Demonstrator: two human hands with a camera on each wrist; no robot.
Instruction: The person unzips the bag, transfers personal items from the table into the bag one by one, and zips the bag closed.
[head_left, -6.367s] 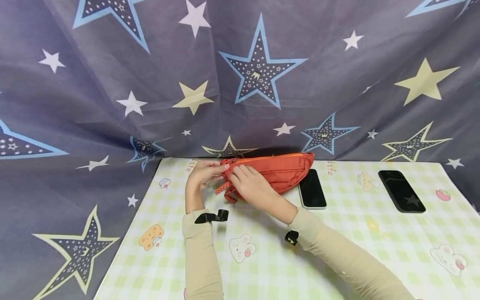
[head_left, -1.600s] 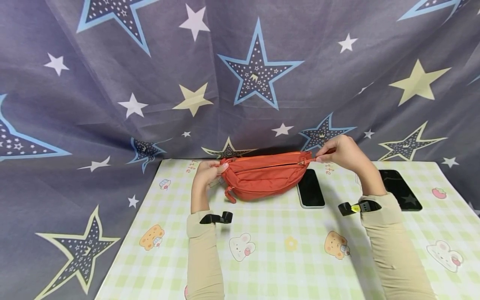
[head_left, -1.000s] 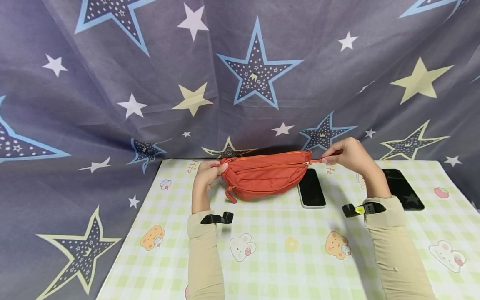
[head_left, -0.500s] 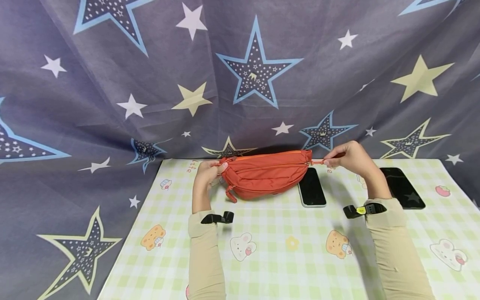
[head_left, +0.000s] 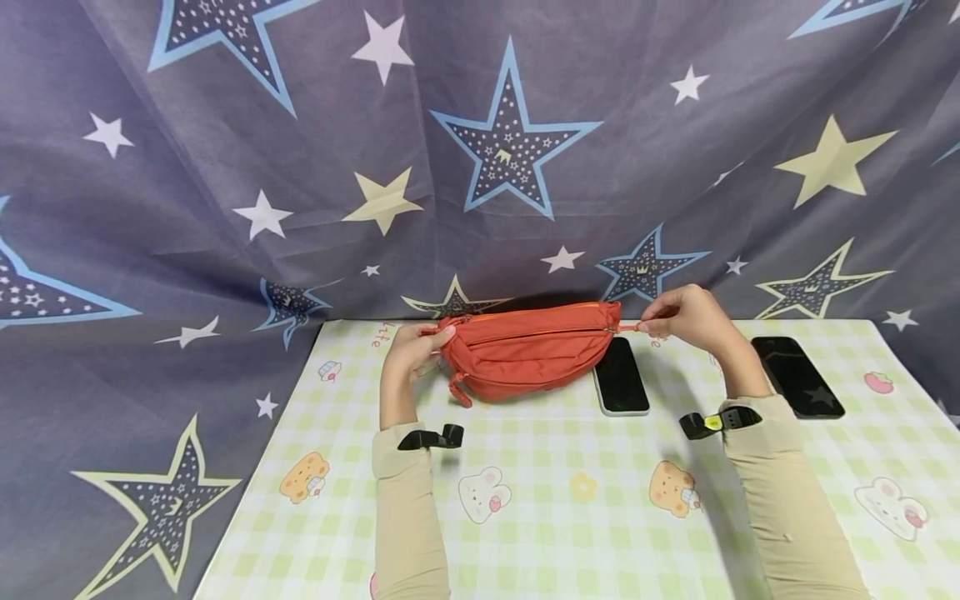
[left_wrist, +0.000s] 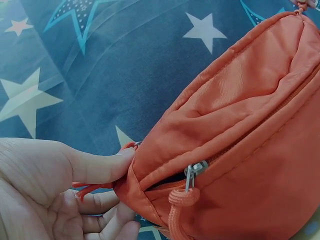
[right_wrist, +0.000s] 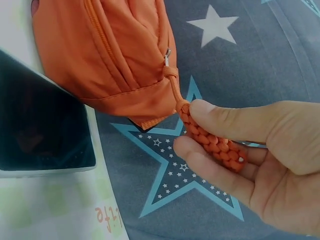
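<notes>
An orange-red waist bag (head_left: 532,354) sits at the table's back edge against the curtain, its long zipper running across the front. My left hand (head_left: 408,354) pinches the bag's left end between thumb and fingers. Close to that thumb in the left wrist view, a second zipper's metal slider (left_wrist: 196,170) carries a hanging knotted cord (left_wrist: 181,207), with a small dark gap beside it. At the bag's right end, my right hand (head_left: 692,318) pinches a braided orange zipper pull (right_wrist: 215,140). Its cord stretches taut from the slider at the bag's right end.
A white-edged phone (head_left: 622,379) lies just under the bag's right side, its top overlapped by the bag. Farther right, a black phone (head_left: 801,379) is partly behind the right wrist. A star-patterned curtain (head_left: 517,150) rises behind the checked table cover (head_left: 570,533).
From the bag's left end, my right hand has crossed to its right end and now holds the zipper pull there. The left hand stays put; the last second shows only slight motion.
</notes>
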